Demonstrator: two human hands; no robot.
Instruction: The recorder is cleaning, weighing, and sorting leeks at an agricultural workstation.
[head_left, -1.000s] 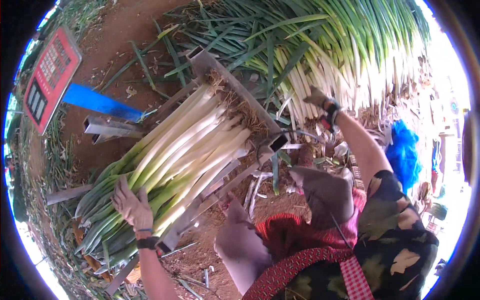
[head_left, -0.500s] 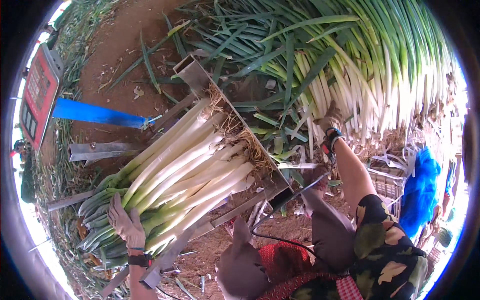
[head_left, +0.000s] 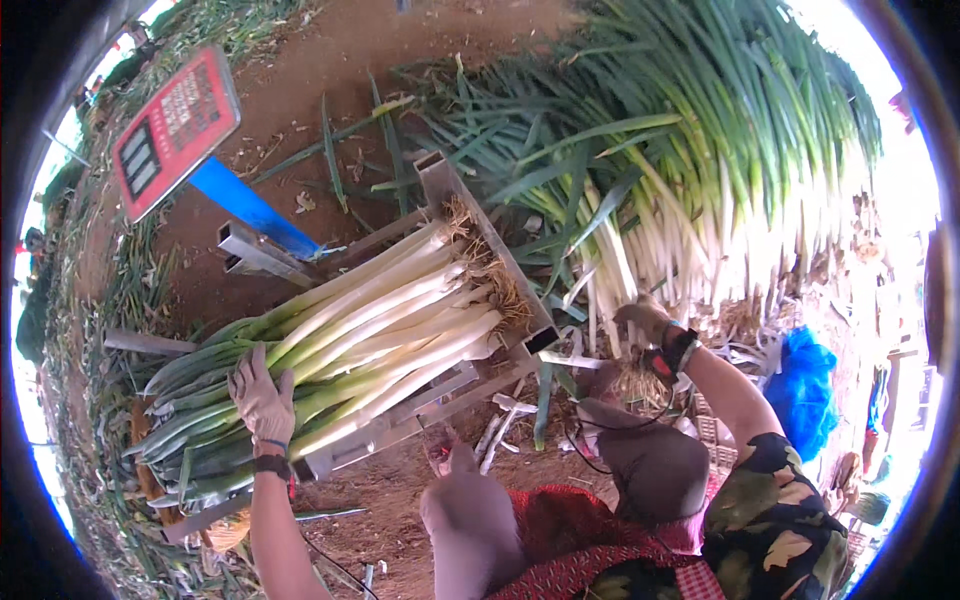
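Observation:
Big green onions point(head_left: 385, 310) with thick white stalks lie side by side on a metal rack point(head_left: 505, 275), their roots against its upright end plate. Gloved, my left hand point(head_left: 262, 395) rests flat on their green part, fingers a little apart. At the right stands a large heap of green onions point(head_left: 740, 200), leaves pointing away and white ends toward me. My right hand point(head_left: 645, 322), also gloved, closes round the lower white end of stalks at the heap's near left side. Its fingertips are partly hidden, and roots show just below it.
A red scale display point(head_left: 178, 135) on a blue post point(head_left: 255, 210) stands behind the rack at left. Blue netting point(head_left: 803, 390) lies at right near a plastic crate point(head_left: 715, 440). Loose leaves and trimmings litter the brown soil. A thin black cable runs by my knees.
The view has shifted, so the scale display sits farther in. My right hand has closed on stalks at the heap's edge. My left hand stays on the racked onions.

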